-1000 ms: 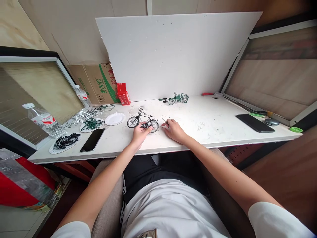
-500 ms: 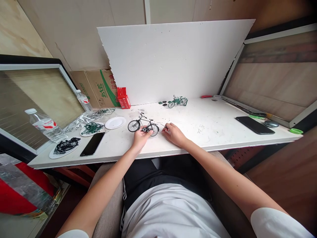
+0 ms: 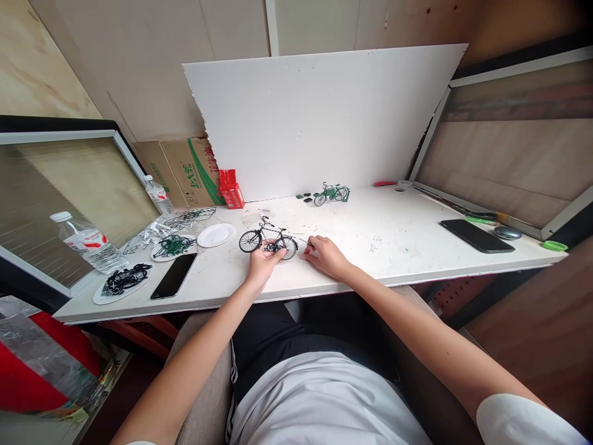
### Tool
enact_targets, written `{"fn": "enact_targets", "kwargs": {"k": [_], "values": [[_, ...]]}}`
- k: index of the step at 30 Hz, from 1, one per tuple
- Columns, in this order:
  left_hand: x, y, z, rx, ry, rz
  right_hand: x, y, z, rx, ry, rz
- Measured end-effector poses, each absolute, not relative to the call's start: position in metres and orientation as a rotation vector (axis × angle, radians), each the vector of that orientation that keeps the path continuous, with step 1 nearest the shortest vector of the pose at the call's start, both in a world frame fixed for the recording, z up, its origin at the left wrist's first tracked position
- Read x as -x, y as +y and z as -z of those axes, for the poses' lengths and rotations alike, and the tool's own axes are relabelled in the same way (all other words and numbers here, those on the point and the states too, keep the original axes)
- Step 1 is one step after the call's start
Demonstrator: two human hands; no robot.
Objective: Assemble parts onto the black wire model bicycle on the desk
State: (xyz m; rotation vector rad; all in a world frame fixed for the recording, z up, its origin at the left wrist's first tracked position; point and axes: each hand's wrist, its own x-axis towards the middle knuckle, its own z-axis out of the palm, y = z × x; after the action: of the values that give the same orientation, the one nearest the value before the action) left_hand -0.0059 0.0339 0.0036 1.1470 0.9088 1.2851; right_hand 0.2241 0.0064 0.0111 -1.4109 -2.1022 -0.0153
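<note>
Hands barely shift: your left hand (image 3: 262, 262) still pinches the black bicycle (image 3: 267, 238), your right hand (image 3: 324, 254) stays closed on a thin pin (image 3: 302, 240).

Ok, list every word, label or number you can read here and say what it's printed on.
Cardboard box: green Chinese characters, too blurred to read for certain.
Near water bottle: red and white label, text too small.
Far water bottle: label unreadable.
Red carton: no legible print.
Nothing readable on either phone or the model bicycles.
</note>
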Motion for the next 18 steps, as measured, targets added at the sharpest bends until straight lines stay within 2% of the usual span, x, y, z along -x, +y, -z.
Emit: {"fn": "enact_targets", "kwargs": {"k": [11,18], "values": [[0.004,0.031,-0.01,-1.15,0.905,-1.252,-0.207,-0.002,-0.02,1.561,-2.351,0.388],[0.004,0.03,-0.011,-1.174,0.932,-1.241,-0.213,0.004,-0.011,1.585,-2.278,0.236]]}}
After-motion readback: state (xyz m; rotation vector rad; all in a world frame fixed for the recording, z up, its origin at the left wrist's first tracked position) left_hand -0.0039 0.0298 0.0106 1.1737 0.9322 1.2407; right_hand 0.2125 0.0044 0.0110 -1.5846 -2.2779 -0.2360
